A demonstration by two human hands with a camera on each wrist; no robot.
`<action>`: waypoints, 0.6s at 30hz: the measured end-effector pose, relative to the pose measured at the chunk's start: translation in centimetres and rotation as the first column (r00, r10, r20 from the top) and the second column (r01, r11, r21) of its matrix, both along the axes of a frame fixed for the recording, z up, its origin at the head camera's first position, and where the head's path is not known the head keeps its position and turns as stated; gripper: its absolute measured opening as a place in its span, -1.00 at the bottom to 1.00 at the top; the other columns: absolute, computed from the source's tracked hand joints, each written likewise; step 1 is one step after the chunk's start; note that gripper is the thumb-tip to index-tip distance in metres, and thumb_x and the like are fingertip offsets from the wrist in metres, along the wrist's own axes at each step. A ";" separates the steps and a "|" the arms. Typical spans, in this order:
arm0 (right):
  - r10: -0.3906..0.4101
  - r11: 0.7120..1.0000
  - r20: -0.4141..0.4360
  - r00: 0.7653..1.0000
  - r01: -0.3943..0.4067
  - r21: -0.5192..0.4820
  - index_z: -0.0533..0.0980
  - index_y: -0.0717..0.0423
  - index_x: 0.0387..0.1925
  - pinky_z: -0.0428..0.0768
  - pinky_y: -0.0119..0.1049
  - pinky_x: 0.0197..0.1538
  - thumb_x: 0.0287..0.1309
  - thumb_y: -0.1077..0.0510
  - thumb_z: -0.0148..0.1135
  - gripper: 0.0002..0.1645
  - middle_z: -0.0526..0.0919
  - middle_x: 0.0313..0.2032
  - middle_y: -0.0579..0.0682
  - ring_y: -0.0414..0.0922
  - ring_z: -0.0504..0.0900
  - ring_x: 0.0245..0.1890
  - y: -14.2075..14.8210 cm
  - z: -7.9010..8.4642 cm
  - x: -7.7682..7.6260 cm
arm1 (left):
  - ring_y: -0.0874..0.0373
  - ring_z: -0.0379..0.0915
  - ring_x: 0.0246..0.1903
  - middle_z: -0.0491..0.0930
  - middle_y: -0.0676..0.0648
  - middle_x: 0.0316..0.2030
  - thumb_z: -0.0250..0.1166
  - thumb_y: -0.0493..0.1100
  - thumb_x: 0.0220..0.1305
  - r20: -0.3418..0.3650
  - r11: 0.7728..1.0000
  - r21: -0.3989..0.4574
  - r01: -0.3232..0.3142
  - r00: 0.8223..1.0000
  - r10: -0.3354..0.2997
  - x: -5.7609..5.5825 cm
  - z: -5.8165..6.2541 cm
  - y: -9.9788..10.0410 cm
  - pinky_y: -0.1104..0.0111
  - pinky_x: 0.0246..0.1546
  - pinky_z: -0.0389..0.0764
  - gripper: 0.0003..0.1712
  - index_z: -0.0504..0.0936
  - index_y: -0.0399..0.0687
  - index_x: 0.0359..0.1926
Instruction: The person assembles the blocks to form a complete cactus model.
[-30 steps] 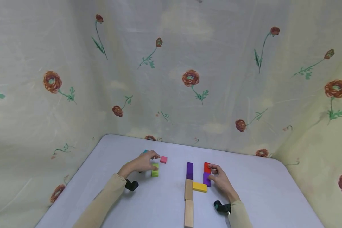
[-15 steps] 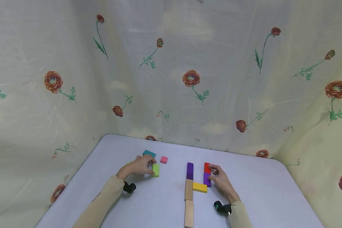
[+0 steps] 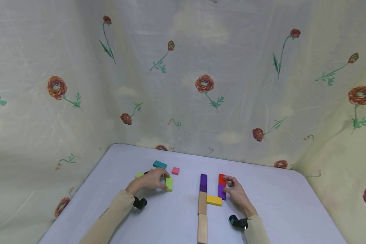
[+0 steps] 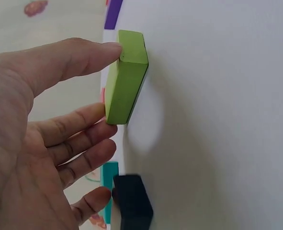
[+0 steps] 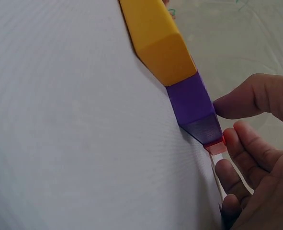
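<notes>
My left hand (image 3: 150,179) pinches a lime green block (image 3: 169,184) at the table's left side. In the left wrist view, the thumb is on one end of that green block (image 4: 124,86) and the fingertips are at its other end. Across the table my right hand (image 3: 236,193) holds a purple block (image 3: 221,192) and a red block (image 3: 221,179), lined up end to end. Its thumb meets the side of the purple block (image 5: 191,100) in the right wrist view, while the curled fingers touch the red block (image 5: 216,147).
A dark purple block (image 3: 203,183) and two plain wooden blocks (image 3: 202,203) form a column, with a yellow block (image 3: 214,200) jutting right. Near the left hand lie teal (image 3: 160,164), pink (image 3: 175,171), dark (image 4: 133,201) and another green block (image 3: 139,175). Flowered cloth (image 3: 183,101) stands behind the table.
My left hand came down toward the lime green block, took hold of it, and has shifted it slightly right. The right hand has stayed in place on the red and purple blocks.
</notes>
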State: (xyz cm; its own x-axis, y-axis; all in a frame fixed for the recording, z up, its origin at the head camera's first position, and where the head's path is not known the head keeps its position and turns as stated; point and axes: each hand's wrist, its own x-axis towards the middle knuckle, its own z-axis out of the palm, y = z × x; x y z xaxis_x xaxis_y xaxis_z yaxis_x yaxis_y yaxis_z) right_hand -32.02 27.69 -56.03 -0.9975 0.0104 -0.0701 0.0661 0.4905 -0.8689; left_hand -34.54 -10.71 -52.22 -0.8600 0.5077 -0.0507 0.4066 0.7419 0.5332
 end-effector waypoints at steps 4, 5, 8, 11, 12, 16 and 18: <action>0.002 1.000 0.001 1.000 -0.002 0.001 0.25 0.15 0.30 0.29 0.06 0.24 0.17 0.26 0.15 -0.36 0.39 0.23 0.16 0.10 0.30 0.17 -0.1 0.2 0.1 | 0.01 0.41 0.05 0.55 -0.07 0.02 0.45 0.03 0.07 -0.023 0.999 -0.017 0.035 0.999 -0.035 0.4 0.4 0.7 -0.04 0.21 0.32 -0.39 0.55 -0.14 0.10; 0.002 1.000 -0.001 1.000 -0.002 0.002 0.25 0.15 0.30 0.28 0.06 0.24 0.17 0.26 0.15 -0.36 0.39 0.23 0.16 0.10 0.30 0.17 -0.1 0.2 0.1 | 0.03 0.40 0.06 0.54 -0.06 0.02 0.44 0.04 0.08 -0.036 0.998 -0.038 0.041 0.998 -0.042 0.5 0.5 0.9 0.00 0.20 0.34 -0.39 0.56 -0.13 0.11; -0.001 1.000 -0.006 1.000 0.001 0.003 0.25 0.16 0.30 0.28 0.05 0.24 0.17 0.27 0.15 -0.35 0.40 0.23 0.15 0.09 0.31 0.17 0.0 0.3 0.1 | 0.06 0.41 0.01 0.54 -0.04 -0.01 0.43 0.07 0.09 -0.070 0.995 -0.084 0.060 0.995 -0.066 0.4 0.5 1.6 0.09 0.11 0.43 -0.41 0.58 -0.12 0.10; -0.002 1.000 -0.007 1.000 0.002 0.003 0.26 0.15 0.29 0.28 0.04 0.23 0.17 0.27 0.16 -0.36 0.40 0.22 0.15 0.09 0.31 0.16 0.1 0.3 0.1 | 0.08 0.40 0.02 0.54 -0.04 0.01 0.41 0.09 0.10 -0.084 0.992 -0.109 0.067 0.994 -0.077 0.3 0.5 2.5 0.12 0.12 0.43 -0.40 0.58 -0.12 0.11; -0.003 1.000 -0.006 1.000 0.003 0.002 0.26 0.14 0.29 0.29 0.04 0.22 0.17 0.27 0.16 -0.36 0.41 0.22 0.15 0.09 0.31 0.16 0.1 0.3 0.1 | 0.07 0.40 0.03 0.54 -0.05 0.02 0.42 0.08 0.10 -0.085 0.992 -0.106 0.070 0.993 -0.079 0.3 0.4 2.8 0.12 0.12 0.43 -0.40 0.58 -0.13 0.11; 0.001 1.000 -0.001 1.000 -0.001 -0.007 0.26 0.14 0.30 0.30 0.06 0.24 0.16 0.26 0.16 -0.35 0.41 0.23 0.14 0.08 0.32 0.18 0.2 0.1 0.0 | 0.01 0.37 0.16 0.53 -0.11 0.12 0.40 0.06 0.15 -0.092 0.993 -0.097 0.075 0.992 -0.084 0.5 0.5 4.1 0.11 0.22 0.38 -0.40 0.56 -0.17 0.13; -0.001 1.000 0.002 1.000 0.001 -0.013 0.26 0.12 0.30 0.29 0.06 0.25 0.16 0.26 0.16 -0.35 0.41 0.24 0.13 0.07 0.32 0.19 0.2 0.0 -0.1 | 0.00 0.35 0.20 0.52 -0.11 0.13 0.38 0.05 0.17 -0.105 0.993 -0.097 0.074 0.991 -0.085 0.4 0.4 4.7 0.12 0.25 0.36 -0.41 0.55 -0.17 0.14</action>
